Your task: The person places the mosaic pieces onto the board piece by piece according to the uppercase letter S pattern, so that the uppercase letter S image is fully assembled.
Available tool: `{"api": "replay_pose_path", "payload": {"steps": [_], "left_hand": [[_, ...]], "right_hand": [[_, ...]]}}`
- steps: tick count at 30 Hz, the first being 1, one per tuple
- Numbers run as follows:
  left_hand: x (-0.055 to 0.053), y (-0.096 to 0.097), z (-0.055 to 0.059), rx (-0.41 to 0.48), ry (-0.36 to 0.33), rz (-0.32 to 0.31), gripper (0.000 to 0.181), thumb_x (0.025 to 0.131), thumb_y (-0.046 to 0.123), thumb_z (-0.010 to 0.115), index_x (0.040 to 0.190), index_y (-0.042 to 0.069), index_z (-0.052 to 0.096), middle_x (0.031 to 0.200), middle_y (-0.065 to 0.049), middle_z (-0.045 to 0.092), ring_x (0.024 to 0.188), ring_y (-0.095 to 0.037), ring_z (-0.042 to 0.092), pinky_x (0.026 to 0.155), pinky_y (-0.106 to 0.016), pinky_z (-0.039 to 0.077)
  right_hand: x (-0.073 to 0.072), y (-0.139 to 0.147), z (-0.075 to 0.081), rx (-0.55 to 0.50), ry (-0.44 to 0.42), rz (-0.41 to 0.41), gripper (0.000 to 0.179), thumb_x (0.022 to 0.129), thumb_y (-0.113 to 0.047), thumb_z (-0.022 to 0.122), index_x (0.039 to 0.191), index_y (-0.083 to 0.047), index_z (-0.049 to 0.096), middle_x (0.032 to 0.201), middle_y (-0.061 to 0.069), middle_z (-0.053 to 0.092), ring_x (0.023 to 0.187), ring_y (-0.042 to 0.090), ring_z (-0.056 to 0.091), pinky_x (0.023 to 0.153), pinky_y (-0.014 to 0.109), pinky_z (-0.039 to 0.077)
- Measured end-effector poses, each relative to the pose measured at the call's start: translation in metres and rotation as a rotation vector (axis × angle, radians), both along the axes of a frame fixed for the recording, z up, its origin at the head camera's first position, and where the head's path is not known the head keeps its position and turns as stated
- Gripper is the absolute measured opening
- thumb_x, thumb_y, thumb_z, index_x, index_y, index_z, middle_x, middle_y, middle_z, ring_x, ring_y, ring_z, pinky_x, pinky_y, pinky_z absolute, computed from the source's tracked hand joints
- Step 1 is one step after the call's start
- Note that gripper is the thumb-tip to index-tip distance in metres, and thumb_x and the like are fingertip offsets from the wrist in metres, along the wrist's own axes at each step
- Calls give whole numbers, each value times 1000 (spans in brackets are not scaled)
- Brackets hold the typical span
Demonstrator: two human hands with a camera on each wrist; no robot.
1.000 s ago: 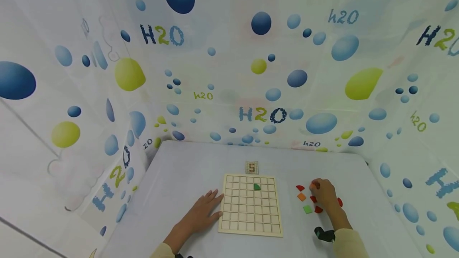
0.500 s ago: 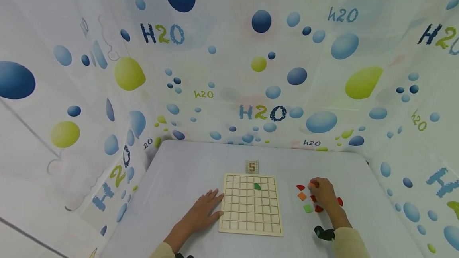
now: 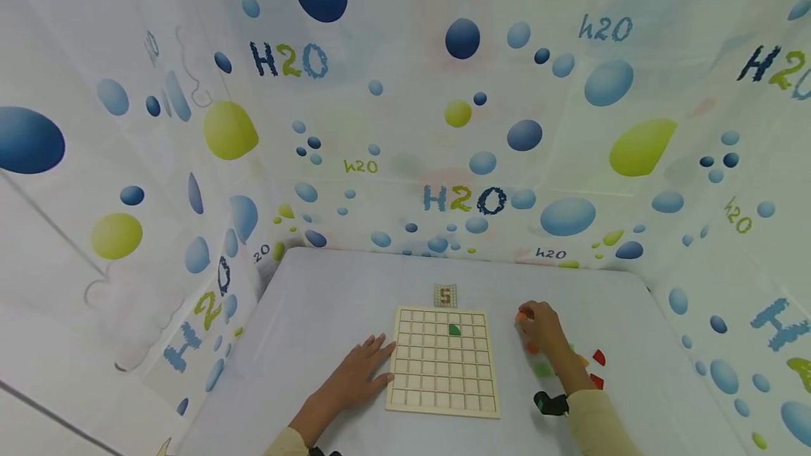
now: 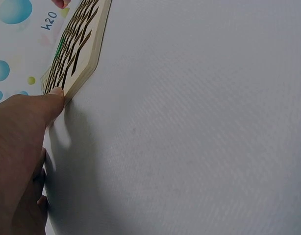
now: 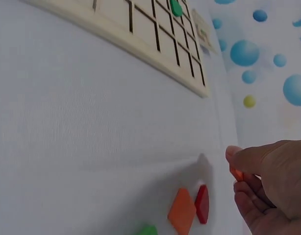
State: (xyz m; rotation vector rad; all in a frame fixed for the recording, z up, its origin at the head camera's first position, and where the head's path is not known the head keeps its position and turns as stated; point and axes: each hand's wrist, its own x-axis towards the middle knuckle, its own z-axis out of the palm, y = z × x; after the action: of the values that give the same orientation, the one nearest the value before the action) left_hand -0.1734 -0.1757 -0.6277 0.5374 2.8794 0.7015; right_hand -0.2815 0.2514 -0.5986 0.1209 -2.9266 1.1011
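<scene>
My right hand [image 3: 543,329] is raised over the table, right of the wooden grid board [image 3: 443,371]. Between thumb and fingers it pinches a small orange tile [image 5: 236,173], most of it covered by the fingers. Below in the right wrist view lie another orange tile [image 5: 182,211], a red tile [image 5: 202,204] with a curved side and part of a green tile [image 5: 148,230]. At the board's left edge rests my left hand [image 3: 360,375], fingers extended, the thumb [image 4: 55,100] touching the edge. One dark green quarter-round tile [image 3: 454,330] sits in a cell near the board's top.
A small beaded square [image 3: 445,295] with a 5 on it lies just beyond the board. Several loose tiles, among them a red one [image 3: 598,357], are scattered near the right forearm. Behind the table [image 3: 342,287] hangs a curtain [image 3: 405,125] printed with bubbles.
The right hand has moved left toward the board, taking the orange tile from the loose pieces. Red tiles near the forearm are newly uncovered. The left hand stays still.
</scene>
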Motion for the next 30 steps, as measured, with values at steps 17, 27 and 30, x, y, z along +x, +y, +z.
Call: {"api": "replay_pose_path", "payload": {"steps": [17,27,30], "left_hand": [[-1,-2,-3,5,-8,-9,65,106,48,59,161,17,45,170,-14,37,158,-40,31,126,-62,28],[0,0,0,-3,-7,0,65,105,49,60,161,18,46,170,-13,38,158,-39,32,126,-61,29],[-1,0,-1,-11,-5,1,65,105,49,59,161,18,46,170,-13,38,158,-39,32,126,-61,29]], "right_hand": [[-4,-96,-8,4,98,242,13,96,-1,74,108,3,72,98,9,63,90,23,61,80,42,57],[8,-129,-4,-25,100,385,16,100,-3,70,115,4,70,102,10,63,92,21,59,81,41,56],[9,-135,-3,-44,78,402,10,101,-2,70,109,1,68,103,8,62,93,21,57,80,40,54]]}}
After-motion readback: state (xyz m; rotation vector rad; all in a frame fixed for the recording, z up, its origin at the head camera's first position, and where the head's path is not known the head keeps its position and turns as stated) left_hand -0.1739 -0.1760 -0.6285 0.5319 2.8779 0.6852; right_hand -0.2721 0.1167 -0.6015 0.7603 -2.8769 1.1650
